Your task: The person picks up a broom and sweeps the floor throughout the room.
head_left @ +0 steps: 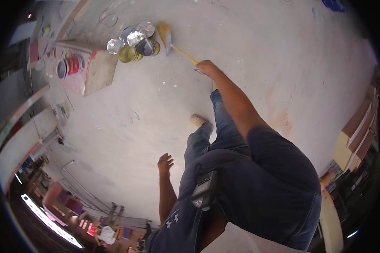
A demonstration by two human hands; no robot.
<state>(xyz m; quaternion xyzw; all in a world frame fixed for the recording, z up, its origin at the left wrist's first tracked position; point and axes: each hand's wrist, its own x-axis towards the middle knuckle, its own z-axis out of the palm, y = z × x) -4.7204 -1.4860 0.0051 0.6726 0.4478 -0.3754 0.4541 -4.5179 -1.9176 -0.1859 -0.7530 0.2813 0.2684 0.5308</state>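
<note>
My right hand [207,68] reaches far forward, its fingers wrapped round the yellow handle of a short broom [164,34]. The broom's yellowish bristles are on or just above the pale floor, somewhat blurred; I cannot tell if they touch it. Just left of the bristles stands a cluster of several metal cans, among them a dark can [148,47] and a yellow-lined can [128,54]. My left hand [165,163] hangs at my left side over the floor, holding nothing, its fingers loosely apart.
A wooden box [100,72] at the left carries a red-and-white can [71,66]. Long pale boards [29,130] and clutter line the left edge. Brown panels [359,130] are stacked at the far right. Another person [107,234] is at the lower left.
</note>
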